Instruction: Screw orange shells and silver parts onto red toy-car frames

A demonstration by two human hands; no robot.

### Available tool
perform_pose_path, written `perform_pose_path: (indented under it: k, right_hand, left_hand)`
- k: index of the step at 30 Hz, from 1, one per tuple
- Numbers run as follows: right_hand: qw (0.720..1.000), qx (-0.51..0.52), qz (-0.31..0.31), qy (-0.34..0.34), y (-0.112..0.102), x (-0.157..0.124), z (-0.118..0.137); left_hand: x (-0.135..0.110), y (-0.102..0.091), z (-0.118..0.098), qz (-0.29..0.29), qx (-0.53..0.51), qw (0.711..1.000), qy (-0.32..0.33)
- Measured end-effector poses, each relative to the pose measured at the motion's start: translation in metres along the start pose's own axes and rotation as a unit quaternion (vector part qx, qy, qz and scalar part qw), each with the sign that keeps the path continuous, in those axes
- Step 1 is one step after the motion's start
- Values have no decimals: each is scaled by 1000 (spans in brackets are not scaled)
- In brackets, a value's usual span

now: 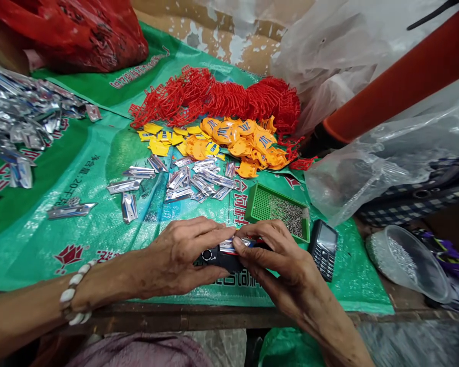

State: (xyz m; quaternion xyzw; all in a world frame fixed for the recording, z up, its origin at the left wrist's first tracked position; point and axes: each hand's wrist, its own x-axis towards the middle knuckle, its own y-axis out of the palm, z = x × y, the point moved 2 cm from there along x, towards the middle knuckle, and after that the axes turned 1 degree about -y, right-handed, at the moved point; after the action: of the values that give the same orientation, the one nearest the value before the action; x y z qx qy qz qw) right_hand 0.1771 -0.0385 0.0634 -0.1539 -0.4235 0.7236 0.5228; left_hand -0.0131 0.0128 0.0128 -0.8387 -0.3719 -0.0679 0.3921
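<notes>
My left hand (176, 255) and my right hand (279, 260) meet at the near edge of the table, both closed on a small black block (220, 259). A shiny metal piece (231, 245) lies on top of the block, pinched under the fingertips of both hands. Just beyond the hands lie several loose silver metal blades (199, 179) on the green woven sheet (99, 153). A green tray (279, 208) of tiny metal pins sits just behind my right hand.
Orange and yellow plastic pieces (233, 142) and a heap of red plastic frames (222, 97) lie further back. A black mobile phone (323, 248) rests at the right. A clear cup (409, 260) of pins, plastic bags (386, 168), silver scrap (19, 117) and a red bag (80, 30) surround them.
</notes>
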Motion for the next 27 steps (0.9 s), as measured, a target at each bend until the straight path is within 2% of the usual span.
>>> perform_pose_path:
  k: [3,6,9,15,20,27]
  right_hand:
    - [997,51,-54,19,4,-3,-8]
    - [993,84,-69,43,8,-6,-15]
    - [992,86,-86,36,10,-8,-16]
    - [988,97,-112,47,14,-11,-12]
    - [988,96,-113,52,16,-12,-13]
    - [984,110,-114,85,14,-11,-12]
  left_hand:
    - [0,-1,-1,0,-2,1000,6]
    - [1,-3,-3,-9,9,1000,12]
    - [4,-5,-6,4,-7,1000,13]
    - [7,-2,-4,-36,-61,996,-46]
    - [5,1,-4,-57,-38,996,-64]
    - [6,-3,-7,-14,-74,989,-130]
